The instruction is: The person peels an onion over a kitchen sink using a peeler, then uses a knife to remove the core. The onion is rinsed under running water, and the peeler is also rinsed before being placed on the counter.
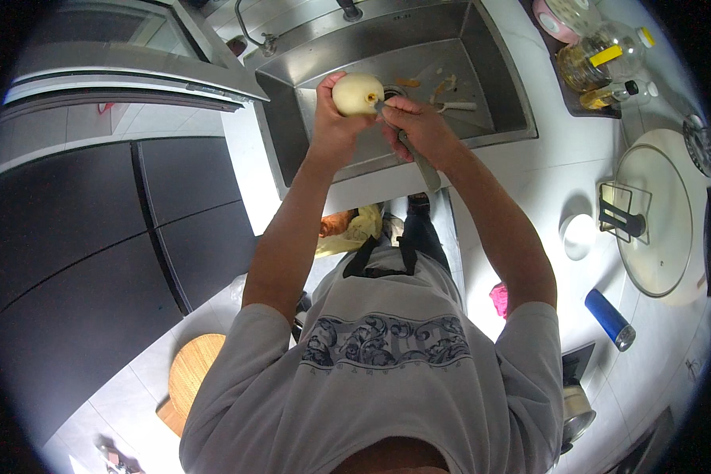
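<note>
Over the steel sink, my left hand [339, 121] holds a pale, peeled round fruit or vegetable [355, 93] with a small brownish hollow facing right. My right hand [418, 127] grips a knife [423, 163]; its pale handle points down toward the counter edge, and its blade end is at the hollow, partly hidden by the fingers. Beneath, in the sink [385, 59], lie scraps of peel [409, 82] and a white-handled tool [457, 106], whose kind I cannot tell.
Bottles of yellow liquid [586, 62] stand on a dark tray at the upper right. A white cup [579, 236], a glass lid [655, 219] and a blue cylinder [609, 319] are on the right. An open window frame [136, 77] reaches near the sink's left side.
</note>
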Demonstrator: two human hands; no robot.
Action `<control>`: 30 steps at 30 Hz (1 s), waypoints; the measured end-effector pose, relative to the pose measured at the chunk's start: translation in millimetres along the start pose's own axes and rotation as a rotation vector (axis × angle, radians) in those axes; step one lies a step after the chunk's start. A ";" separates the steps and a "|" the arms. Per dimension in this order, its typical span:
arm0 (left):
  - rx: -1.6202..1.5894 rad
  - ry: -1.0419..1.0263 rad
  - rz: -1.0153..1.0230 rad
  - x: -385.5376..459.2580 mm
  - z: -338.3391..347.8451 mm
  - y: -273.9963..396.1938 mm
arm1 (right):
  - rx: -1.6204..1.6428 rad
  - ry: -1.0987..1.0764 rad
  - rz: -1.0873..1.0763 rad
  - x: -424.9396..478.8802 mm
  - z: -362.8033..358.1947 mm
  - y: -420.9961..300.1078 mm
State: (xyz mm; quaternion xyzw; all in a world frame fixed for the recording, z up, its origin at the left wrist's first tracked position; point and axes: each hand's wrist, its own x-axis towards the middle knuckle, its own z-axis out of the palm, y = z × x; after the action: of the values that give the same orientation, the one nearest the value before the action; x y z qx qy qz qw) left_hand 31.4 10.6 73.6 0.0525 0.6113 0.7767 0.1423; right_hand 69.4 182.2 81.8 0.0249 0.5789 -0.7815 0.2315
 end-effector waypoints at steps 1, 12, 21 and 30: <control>-0.091 -0.011 -0.013 1.2 -2.5 -3.0 | -0.035 0.002 0.002 0.8 -0.7 0.3; -0.374 -0.043 -0.255 7.1 -11.2 -15.6 | -0.161 0.109 -0.010 15.0 -21.7 5.0; -0.493 -0.165 -0.217 12.1 -17.4 -19.3 | -0.224 0.198 -0.054 9.9 -25.4 -5.9; -0.643 -0.139 -0.252 14.6 -20.0 -18.7 | -0.151 0.308 -0.056 19.0 -35.2 14.3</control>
State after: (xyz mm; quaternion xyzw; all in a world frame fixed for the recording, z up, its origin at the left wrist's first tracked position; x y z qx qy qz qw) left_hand 15.3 0.0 49.3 -0.0183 0.3259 0.9004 0.2876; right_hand 50.0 205.0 51.6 0.1104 0.6650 -0.7289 0.1194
